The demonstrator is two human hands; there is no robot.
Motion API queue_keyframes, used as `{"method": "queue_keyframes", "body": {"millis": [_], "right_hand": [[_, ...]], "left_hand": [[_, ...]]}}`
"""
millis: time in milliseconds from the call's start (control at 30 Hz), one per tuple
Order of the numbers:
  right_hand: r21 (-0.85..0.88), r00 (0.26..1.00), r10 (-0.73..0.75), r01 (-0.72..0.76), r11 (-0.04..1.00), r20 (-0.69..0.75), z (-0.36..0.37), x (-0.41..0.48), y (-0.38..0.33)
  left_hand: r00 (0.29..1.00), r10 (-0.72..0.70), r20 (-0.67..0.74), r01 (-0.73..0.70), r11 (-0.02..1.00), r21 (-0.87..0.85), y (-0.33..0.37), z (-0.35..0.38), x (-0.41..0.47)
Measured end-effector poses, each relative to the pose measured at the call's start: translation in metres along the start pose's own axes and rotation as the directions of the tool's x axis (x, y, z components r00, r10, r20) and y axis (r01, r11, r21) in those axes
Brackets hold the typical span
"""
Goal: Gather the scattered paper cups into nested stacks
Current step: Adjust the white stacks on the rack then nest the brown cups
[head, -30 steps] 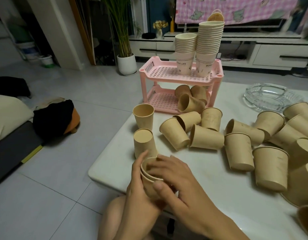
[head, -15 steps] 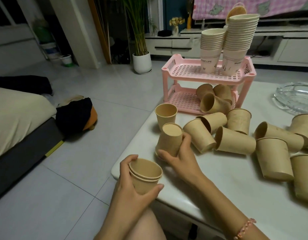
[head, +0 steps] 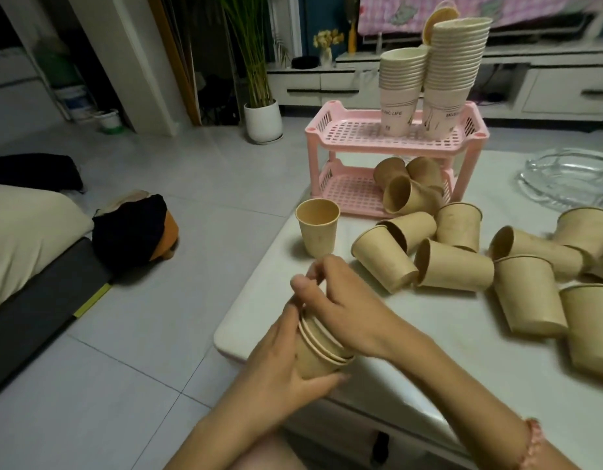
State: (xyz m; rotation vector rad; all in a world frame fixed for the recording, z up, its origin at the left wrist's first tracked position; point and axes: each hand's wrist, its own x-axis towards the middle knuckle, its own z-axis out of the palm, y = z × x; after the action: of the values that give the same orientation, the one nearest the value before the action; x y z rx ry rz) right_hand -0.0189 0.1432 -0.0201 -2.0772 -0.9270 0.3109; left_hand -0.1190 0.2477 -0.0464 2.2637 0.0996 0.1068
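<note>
**Both hands on one short stack at the table's near corner**

Left hand (head: 286,364) wraps the lower wall of a short nested stack of tan paper cups (head: 318,354), thumb across the front; right hand (head: 344,310) caps the same stack, fingers curled over its upper rims (the topmost cup is mostly hidden beneath them); the two hands touch. The stack is tilted, over the near-left corner of the white table (head: 259,300); whether it rests there or is lifted, cannot tell. Pink beaded bracelet (head: 533,446) on the right wrist.

Just beyond the hands, a single tan paper cup (head: 317,232) stands upright, mouth up; to its right a loose heap of tan cups (head: 452,266), on their sides or upside down, spreads to the frame edge.

Pink plastic two-tier rack (head: 330,134) at the table's far side; two tall stacks of white paper cups (head: 400,93) on its top tier, the right one taller; several tipped tan cups (head: 408,188) on its lower tier. Clear glass dish (head: 571,181) at far right.
</note>
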Motion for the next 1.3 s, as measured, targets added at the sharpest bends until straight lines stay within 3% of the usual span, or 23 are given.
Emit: {"method": "queue_keyframes", "body": {"millis": [100,133,200,267,367,433,500,533,600,667,800,867,900,933,967,1000,1067,1167,1300], "right_hand": [[0.122,0.992,-0.015,0.030,0.992,-0.129,0.019,0.016,-0.001],[0.072,0.973,-0.022,0.040,0.997,-0.231,0.016,0.025,0.004],[-0.278,0.895,-0.198,0.088,0.957,-0.399,0.003,0.047,0.014],[-0.545,0.921,-0.252,0.053,0.837,-0.297,-0.005,0.069,0.020],[-0.674,0.984,-0.089,-0.039,0.738,-0.154,-0.007,0.086,0.020],[-0.500,0.936,-0.170,-0.007,0.866,-0.307,-0.009,0.078,0.019],[-0.163,0.838,-0.157,0.083,0.983,-0.522,-0.012,0.052,0.011],[0.019,0.813,-0.107,0.144,0.989,-0.572,-0.012,0.036,0.005],[0.207,0.856,-0.029,0.157,0.966,-0.516,-0.008,0.003,-0.005],[0.236,0.942,-0.022,0.107,0.966,-0.336,0.001,-0.019,-0.008],[-0.028,0.992,-0.115,0.114,0.993,-0.047,0.006,-0.041,-0.012],[0.032,0.993,-0.103,0.105,0.994,-0.055,-0.007,-0.039,-0.013],[0.079,0.986,-0.077,0.089,0.993,-0.149,-0.016,-0.034,-0.009],[0.030,0.959,-0.075,0.087,0.996,-0.274,-0.028,-0.025,-0.001],[-0.129,0.928,-0.105,0.063,0.990,-0.356,-0.039,-0.013,0.007],[-0.318,0.926,-0.127,0.008,0.948,-0.355,-0.049,0.001,0.016],[-0.607,0.972,-0.022,-0.128,0.785,-0.234,-0.060,0.030,0.030],[-0.744,0.988,0.098,-0.153,0.651,-0.117,-0.060,0.056,0.039],[-0.780,0.990,0.140,-0.111,0.616,-0.031,-0.064,0.065,0.042]], "left_hand": [[0.995,-0.018,-0.094,0.009,0.996,-0.089,-0.002,0.001,-0.002],[0.988,-0.022,-0.152,0.004,0.992,-0.123,-0.004,-0.002,-0.004],[0.969,-0.055,-0.241,0.014,0.985,-0.171,-0.010,-0.010,-0.006],[0.961,-0.090,-0.260,0.047,0.985,-0.168,-0.014,-0.015,-0.008],[0.959,-0.106,-0.264,0.070,0.988,-0.141,-0.018,-0.020,-0.009],[0.951,-0.135,-0.279,0.095,0.984,-0.152,-0.021,-0.022,-0.008],[0.940,-0.161,-0.300,0.120,0.981,-0.151,-0.023,-0.024,-0.004],[0.934,-0.172,-0.312,0.133,0.981,-0.142,-0.024,-0.024,-0.003],[0.932,-0.188,-0.310,0.156,0.980,-0.126,-0.023,-0.022,0.002],[0.942,-0.187,-0.280,0.160,0.980,-0.117,-0.018,-0.018,0.006],[0.973,-0.134,-0.189,0.119,0.989,-0.090,0.000,-0.003,0.012],[0.973,-0.114,-0.202,0.096,0.990,-0.099,0.000,-0.001,0.011],[0.970,-0.093,-0.225,0.071,0.992,-0.105,-0.003,-0.002,0.010],[0.965,-0.077,-0.251,0.050,0.992,-0.112,-0.004,-0.002,0.010],[0.961,-0.076,-0.267,0.044,0.991,-0.125,-0.005,-0.003,0.009],[0.960,-0.087,-0.268,0.051,0.989,-0.140,-0.005,-0.003,0.008],[0.965,-0.101,-0.241,0.065,0.986,-0.155,-0.002,-0.001,0.006],[0.966,-0.095,-0.242,0.056,0.985,-0.161,0.003,0.002,0.004],[0.968,-0.096,-0.230,0.057,0.983,-0.172,0.005,0.002,0.005]]}}
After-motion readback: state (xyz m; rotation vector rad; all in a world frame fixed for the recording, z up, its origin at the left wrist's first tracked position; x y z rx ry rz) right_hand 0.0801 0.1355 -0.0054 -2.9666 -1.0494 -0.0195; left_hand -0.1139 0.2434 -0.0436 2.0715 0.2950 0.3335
